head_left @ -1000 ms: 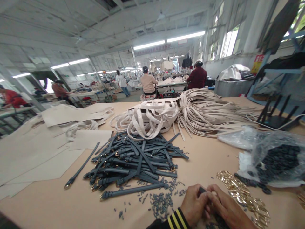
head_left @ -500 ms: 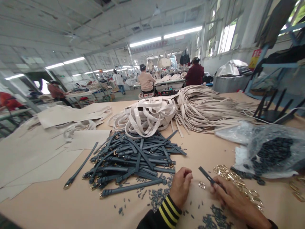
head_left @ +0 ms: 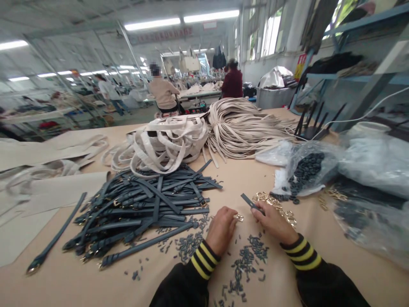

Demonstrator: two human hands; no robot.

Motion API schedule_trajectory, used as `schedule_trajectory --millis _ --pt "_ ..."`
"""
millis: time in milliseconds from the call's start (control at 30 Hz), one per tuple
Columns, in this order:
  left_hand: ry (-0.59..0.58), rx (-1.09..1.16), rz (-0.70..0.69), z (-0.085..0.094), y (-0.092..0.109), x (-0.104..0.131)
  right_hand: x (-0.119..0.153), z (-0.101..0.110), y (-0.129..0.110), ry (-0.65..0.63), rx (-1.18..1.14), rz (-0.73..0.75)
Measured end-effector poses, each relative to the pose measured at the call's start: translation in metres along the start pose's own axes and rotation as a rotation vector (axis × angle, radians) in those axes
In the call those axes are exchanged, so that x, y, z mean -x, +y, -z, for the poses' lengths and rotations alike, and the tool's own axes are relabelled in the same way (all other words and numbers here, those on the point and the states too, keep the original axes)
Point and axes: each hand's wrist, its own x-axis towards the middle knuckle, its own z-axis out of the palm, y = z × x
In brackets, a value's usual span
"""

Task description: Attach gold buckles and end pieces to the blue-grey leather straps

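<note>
No text legible. Row of red characters is seen on the long strip (head_left: 164, 35) hung below the ceiling lights at the back; too blurred to be read. Pale placard (head_left: 210, 25) to its right: faint marks only. Red-and-yellow sign (head_left: 300, 66) by the blue rack (head_left: 335, 76): white marking on the red part, can't be made out.
</note>
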Motion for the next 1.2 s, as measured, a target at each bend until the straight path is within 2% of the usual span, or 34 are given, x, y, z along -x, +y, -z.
schedule_trajectory --millis 167,300,400,533,600,833,967,1100,1200 --pt "-0.161 -0.226 0.024 -0.010 0.009 -0.018 0.002 -0.005 0.003 -0.055 0.043 0.020" --pt "-0.236 -0.201 0.024 -0.011 0.005 -0.021 0.001 -0.012 0.014 -0.083 0.098 0.028" --pt "-0.177 -0.101 0.041 -0.014 0.002 -0.016 0.000 -0.015 0.015 -0.146 0.100 0.040" --pt "0.045 0.176 0.160 -0.021 0.006 -0.004 0.002 -0.021 0.005 -0.221 0.004 0.031" --pt "0.120 0.279 0.172 -0.025 0.009 0.000 0.001 -0.025 0.004 -0.229 -0.036 0.007" --pt "0.092 0.404 0.171 -0.028 0.008 0.004 -0.003 -0.031 0.016 -0.259 -0.144 -0.042" --pt "0.079 0.344 0.113 -0.024 0.008 0.005 -0.005 -0.028 0.013 -0.251 -0.169 -0.067" --pt "0.118 0.115 -0.040 -0.024 0.012 0.005 -0.003 -0.027 0.012 -0.291 -0.232 -0.092" --pt "0.157 -0.004 -0.068 -0.029 0.013 0.005 0.000 -0.027 0.013 -0.345 -0.287 -0.122"
